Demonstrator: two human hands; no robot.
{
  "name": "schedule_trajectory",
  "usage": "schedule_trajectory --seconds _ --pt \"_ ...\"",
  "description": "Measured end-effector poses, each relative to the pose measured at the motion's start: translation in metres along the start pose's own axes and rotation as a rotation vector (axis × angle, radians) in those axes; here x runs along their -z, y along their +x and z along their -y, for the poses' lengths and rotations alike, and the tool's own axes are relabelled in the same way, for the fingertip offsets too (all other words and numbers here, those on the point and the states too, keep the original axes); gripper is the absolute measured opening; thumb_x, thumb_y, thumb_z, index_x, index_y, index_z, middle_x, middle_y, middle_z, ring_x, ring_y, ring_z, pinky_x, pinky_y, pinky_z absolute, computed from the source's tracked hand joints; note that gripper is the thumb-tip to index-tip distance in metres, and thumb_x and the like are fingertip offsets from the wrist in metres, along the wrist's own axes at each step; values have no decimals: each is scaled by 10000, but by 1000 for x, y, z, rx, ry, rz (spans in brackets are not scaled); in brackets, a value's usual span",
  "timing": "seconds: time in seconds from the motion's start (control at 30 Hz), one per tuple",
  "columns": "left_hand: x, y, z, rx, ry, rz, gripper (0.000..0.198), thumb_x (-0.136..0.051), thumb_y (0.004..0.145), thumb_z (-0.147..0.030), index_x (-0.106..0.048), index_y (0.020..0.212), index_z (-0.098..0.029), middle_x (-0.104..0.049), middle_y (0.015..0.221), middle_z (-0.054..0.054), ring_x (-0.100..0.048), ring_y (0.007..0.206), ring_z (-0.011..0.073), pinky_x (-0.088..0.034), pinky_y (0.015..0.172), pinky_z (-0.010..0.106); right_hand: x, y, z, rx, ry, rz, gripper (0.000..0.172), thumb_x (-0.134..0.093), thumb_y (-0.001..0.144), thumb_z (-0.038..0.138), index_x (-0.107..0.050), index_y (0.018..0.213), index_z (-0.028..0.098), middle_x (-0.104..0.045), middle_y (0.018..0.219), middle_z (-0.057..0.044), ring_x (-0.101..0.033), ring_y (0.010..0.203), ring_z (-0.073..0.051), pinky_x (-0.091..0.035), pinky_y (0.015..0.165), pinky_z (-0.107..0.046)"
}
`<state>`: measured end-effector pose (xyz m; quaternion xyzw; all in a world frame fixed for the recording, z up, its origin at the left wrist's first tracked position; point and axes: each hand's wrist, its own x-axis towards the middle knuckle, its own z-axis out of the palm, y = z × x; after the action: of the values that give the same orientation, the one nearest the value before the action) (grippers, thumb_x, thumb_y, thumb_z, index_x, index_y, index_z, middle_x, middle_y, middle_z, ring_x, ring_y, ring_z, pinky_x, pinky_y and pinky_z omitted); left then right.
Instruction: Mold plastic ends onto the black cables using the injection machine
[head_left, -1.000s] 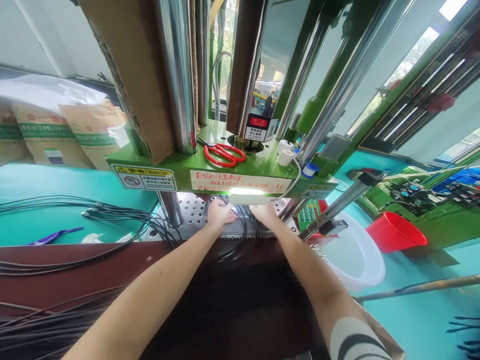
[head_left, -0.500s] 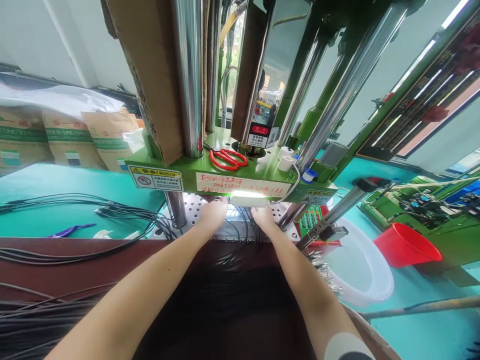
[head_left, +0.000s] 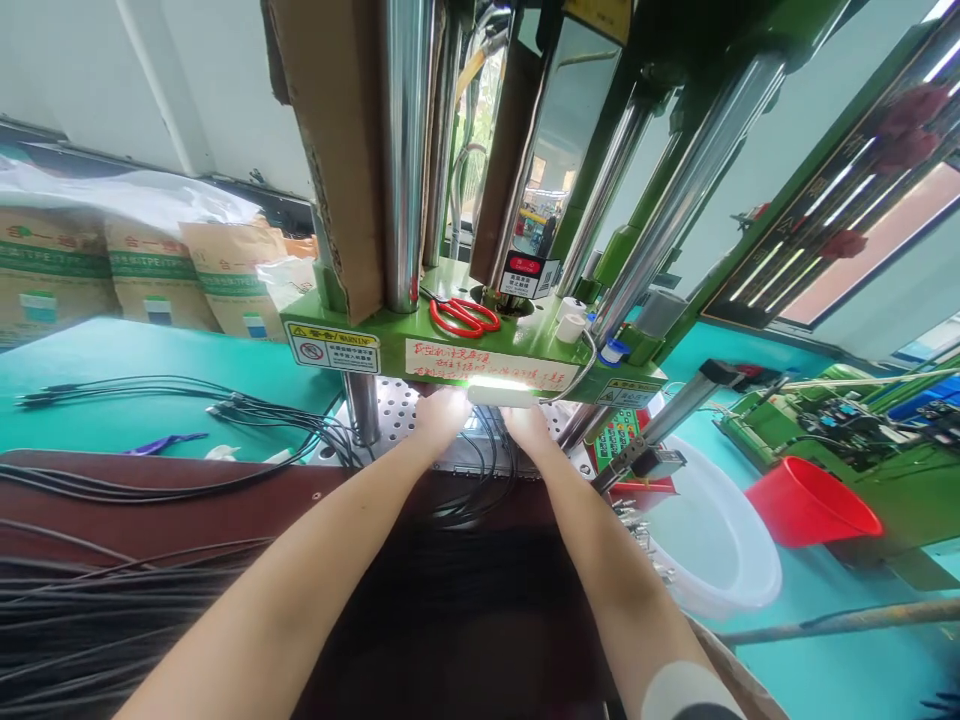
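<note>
Both of my hands reach in under the green plate (head_left: 390, 330) of an upright press, above a metal bed with holes (head_left: 397, 405). My left hand (head_left: 441, 420) is left of several black cables (head_left: 487, 450), its fingers turned inward. On the other side of the cables is my right hand (head_left: 526, 428). The fingers of both hands are lost behind the white lamp (head_left: 501, 397) and in its glare, so what they hold does not show. The cables run out between the hands and hang over the bed's front edge.
Red-handled scissors (head_left: 465, 316) lie on the green plate. More black cables (head_left: 255, 408) rest on the green table at left, and a large bundle (head_left: 112, 610) spreads below. At right stand a white tub (head_left: 765, 560) and a red bucket (head_left: 814, 500). Steel columns (head_left: 405, 160) flank the work area.
My left hand has shifted slightly inward, toward the lamp and the cables. The right hand stays nearly where it was. The camera view has tilted a little.
</note>
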<state>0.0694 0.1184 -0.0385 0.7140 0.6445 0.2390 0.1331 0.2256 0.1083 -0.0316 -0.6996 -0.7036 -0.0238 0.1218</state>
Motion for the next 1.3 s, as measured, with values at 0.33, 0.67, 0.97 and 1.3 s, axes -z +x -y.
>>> schedule_trajectory --seconds 0.33,0.67,0.97,1.3 --pt "-12 -2 4 -81 123 -2 316 -401 759 -111 -655 946 -93 -656 842 193 -612 865 302 -462 738 391 -4 -3 19 88 -92 41 303 -398 830 156 -639 1011 123 -642 1027 -164 -590 971 -257 -450 803 -338" --pt "-8 -12 -10 -139 110 -91 349 -342 826 -181 -604 1044 -101 -600 1039 208 -503 1046 333 -438 782 409 2 1 20 159 -81 43 313 -355 872 179 -623 1029 141 -630 1076 -138 -573 996 -230 -430 850 -333" --pt "-13 -13 -22 -243 56 -65 279 -436 778 -149 -650 954 -120 -653 858 165 -513 1042 304 -374 873 379 4 -2 28 275 -67 30 268 -392 862 178 -608 1016 140 -643 1039 -123 -550 1013 -222 -411 874 -316" --pt "-23 -6 -16 -259 53 -74 290 -402 794 -164 -650 941 -129 -645 891 164 -497 1042 307 -331 904 407 -13 13 35 261 -47 14 326 -354 851 87 -627 1019 150 -668 950 -101 -574 948 -203 -376 916 -317"
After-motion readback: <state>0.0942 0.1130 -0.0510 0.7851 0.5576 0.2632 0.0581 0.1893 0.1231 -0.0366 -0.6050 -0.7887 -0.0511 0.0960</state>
